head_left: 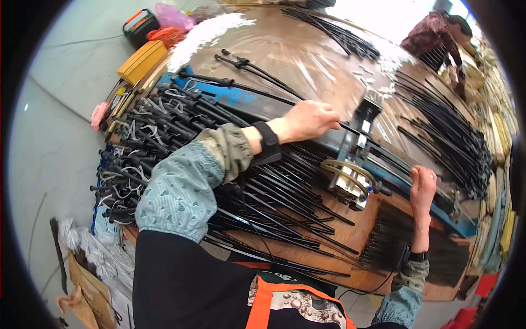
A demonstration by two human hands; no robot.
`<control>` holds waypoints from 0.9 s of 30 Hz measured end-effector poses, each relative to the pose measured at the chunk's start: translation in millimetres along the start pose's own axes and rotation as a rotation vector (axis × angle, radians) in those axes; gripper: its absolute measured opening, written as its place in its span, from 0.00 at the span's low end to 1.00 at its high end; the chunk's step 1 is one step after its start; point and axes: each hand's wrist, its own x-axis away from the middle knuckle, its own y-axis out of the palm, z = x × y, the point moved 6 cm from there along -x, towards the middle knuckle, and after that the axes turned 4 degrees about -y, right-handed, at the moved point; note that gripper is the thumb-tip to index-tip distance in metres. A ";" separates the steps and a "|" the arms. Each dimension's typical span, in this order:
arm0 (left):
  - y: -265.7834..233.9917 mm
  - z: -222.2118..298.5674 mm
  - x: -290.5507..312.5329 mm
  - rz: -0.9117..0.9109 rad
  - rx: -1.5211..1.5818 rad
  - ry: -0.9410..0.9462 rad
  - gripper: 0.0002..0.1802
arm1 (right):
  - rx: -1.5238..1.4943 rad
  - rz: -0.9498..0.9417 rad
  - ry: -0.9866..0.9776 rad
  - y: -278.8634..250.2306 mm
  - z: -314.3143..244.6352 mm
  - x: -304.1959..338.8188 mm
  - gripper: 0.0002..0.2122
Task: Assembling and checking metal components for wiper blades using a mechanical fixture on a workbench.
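Note:
My left hand (311, 120) is closed around a long black rod (257, 91). The rod lies slantwise along a blue metal bench frame (238, 98), its thicker end at the far left. To the right of that hand stands a silver clamping fixture (350, 181) with a dark upright plate and a curved yellowish hose. Beyond it, my right hand (423, 186) has its fingers pressed together over the frame's right part, in line with the rod. What sits between those fingers is hidden. Two more black rods (263, 74) lie behind the frame.
Many black rods with white ties (159, 126) are heaped at left, their thin ends (285, 192) reaching toward me. Another rod bundle (444, 137) lies at right, one more (334, 33) at the back. A yellow box (142, 62) stands far left. A person (438, 38) bends over at far right.

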 end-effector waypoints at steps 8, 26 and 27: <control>1.0 4.8 -1.5 -0.048 -0.091 -0.037 0.09 | 0.001 0.125 -0.259 -19.1 -98.3 3.9 0.14; 1.9 7.3 -10.6 -0.065 -0.243 0.116 0.07 | -0.463 -0.173 0.259 17.6 -64.9 51.0 0.10; -3.9 7.0 -11.4 -0.066 -0.262 0.191 0.07 | -0.327 -0.143 0.204 10.5 -66.1 55.9 0.09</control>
